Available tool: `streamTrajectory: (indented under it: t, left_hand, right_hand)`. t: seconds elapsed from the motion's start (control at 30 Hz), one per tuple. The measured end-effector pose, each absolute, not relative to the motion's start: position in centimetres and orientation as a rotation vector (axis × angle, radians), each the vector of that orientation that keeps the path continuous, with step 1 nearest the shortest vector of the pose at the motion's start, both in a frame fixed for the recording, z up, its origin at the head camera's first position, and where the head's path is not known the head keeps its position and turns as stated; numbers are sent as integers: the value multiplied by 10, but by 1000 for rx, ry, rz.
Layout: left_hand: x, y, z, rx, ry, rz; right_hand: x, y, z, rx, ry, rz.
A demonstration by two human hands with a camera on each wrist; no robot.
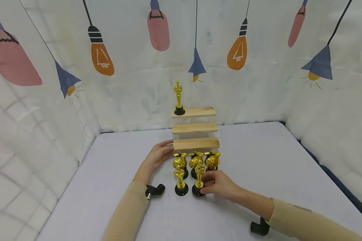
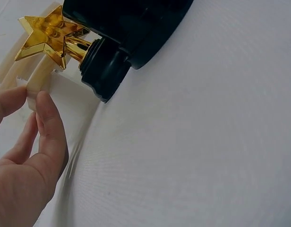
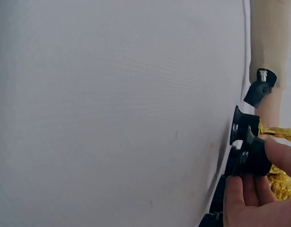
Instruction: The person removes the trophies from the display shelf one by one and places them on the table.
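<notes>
My left hand (image 1: 160, 154) pinches the left end of the lowest wooden step (image 1: 196, 144) of a three-step stand; the left wrist view shows thumb and fingertips on the board's edge. With my right hand (image 1: 218, 183) I grip the black base of the front right gold figurine trophy (image 1: 199, 174), which stands upright. Beside it on the left is another gold figurine trophy (image 1: 180, 179). Several more gold trophies stand behind these two, close to the stand, some topped by a star (image 2: 48, 38). In the right wrist view my thumb and fingers hold the black base (image 3: 254, 156).
One gold figurine trophy (image 1: 178, 97) stands at the left end of the top step (image 1: 199, 112). Below it is the middle step (image 1: 194, 127). A white cloth covers the table (image 1: 114, 160), and a curtain with printed lamps (image 1: 132, 83) hangs behind.
</notes>
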State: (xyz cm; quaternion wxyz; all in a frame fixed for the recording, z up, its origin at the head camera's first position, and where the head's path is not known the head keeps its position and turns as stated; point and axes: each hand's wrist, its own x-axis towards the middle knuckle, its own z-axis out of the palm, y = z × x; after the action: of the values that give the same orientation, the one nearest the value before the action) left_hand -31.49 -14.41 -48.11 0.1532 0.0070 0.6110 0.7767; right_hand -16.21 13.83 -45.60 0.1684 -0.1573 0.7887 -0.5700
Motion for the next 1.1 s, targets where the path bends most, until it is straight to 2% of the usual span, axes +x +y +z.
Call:
streamTrajectory:
  t: [0.6,1.1]
  left_hand:
    - [-316,-144,-482,7,1744,2237]
    - [-316,-144,-481,12,1750,2231]
  right_hand:
    - [-157,130,-469,-382,2368,-1591]
    - [-162,127,-465,-393,2502,-1495]
